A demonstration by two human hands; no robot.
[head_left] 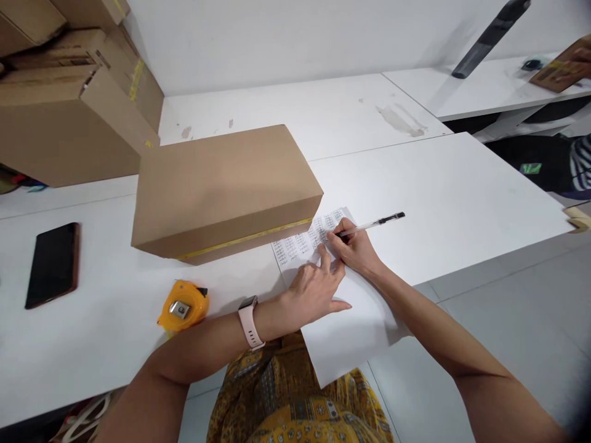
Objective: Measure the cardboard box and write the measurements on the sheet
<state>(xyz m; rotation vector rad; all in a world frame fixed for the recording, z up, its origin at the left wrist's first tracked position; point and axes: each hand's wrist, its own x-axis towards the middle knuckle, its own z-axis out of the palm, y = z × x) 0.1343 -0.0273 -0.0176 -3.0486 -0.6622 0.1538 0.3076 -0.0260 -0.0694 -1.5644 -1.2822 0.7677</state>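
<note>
My right hand (354, 247) is closed around a pen (373, 224), its tip down at a sheet of paper (341, 338). Columns of small handwriting fill the upper part of the sheet, and its lower end hangs past the table edge. My left hand (314, 289) lies on the paper with fingers spread, its fingertips close to the right hand. Just beyond the left hand a closed cardboard box (226, 184) with yellow tape along its side covers a corner of the paper. An orange tape measure (184, 307) sits beside my left forearm.
A dark phone (53, 264) lies at the left on the white table (415, 191). Large cardboard boxes (69, 123) are stacked at the back left. A dark cylinder (489, 40) stands at the far right, near another person's hand (579, 64) on a brown box.
</note>
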